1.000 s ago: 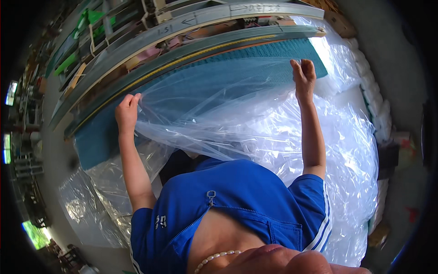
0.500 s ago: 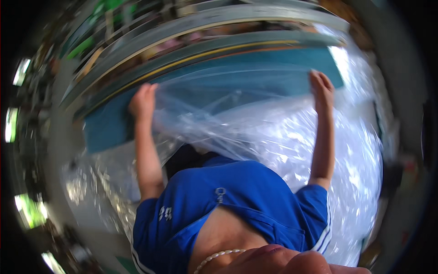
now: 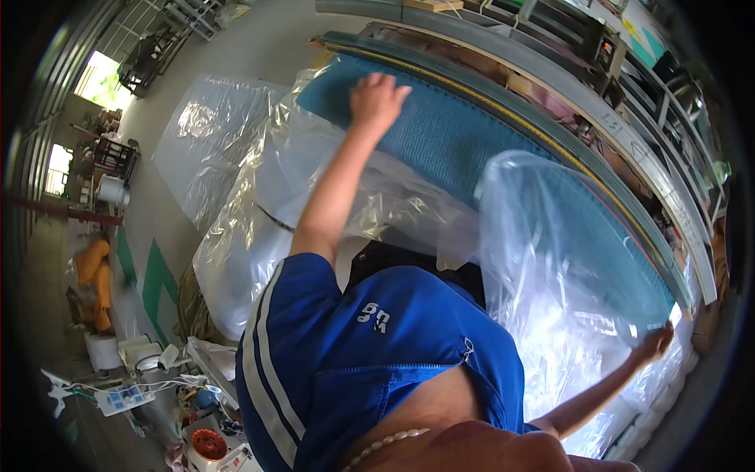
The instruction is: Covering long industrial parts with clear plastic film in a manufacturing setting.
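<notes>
My left hand (image 3: 377, 102) is over the far left part of a blue-green ribbed table surface (image 3: 440, 130). Its fingers are slightly bent, the thumb stands apart, and no film shows in it. At the right end of the surface, my right hand (image 3: 656, 344) is closed on the edge of a clear plastic sheet (image 3: 543, 236). That sheet lies over the right half of the surface and bulges up in a loose fold near the middle. More clear film (image 3: 252, 236) hangs along the near side and spreads to the left.
A yellow strip (image 3: 503, 118) runs along the surface's far edge, with long grey rails (image 3: 550, 75) behind it. On the floor at left lie more film and green markings (image 3: 160, 291). A power strip with cables (image 3: 122, 400) and a red-orange round part (image 3: 208, 444) are at lower left.
The view has swung to the left. My left hand has let go of the sheet and is apart from it. My right hand keeps its hold, and the sheet has slackened toward the right.
</notes>
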`<control>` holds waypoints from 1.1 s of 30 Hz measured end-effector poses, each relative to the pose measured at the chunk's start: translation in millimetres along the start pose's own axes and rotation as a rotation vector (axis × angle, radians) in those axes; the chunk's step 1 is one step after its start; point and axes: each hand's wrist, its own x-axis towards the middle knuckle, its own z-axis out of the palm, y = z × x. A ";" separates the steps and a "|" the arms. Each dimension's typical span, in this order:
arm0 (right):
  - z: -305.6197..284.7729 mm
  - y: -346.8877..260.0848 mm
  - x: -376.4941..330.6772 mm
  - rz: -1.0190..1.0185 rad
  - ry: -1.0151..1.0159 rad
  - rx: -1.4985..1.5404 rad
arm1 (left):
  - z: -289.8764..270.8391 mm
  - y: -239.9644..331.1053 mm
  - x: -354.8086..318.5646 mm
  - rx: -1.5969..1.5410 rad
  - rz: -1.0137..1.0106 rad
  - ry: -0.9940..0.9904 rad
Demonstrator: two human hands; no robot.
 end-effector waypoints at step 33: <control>23.0 2.9 35.2 0.060 -0.013 -1.189 | -1.8 214.1 -208.0 -1.094 0.628 -1.362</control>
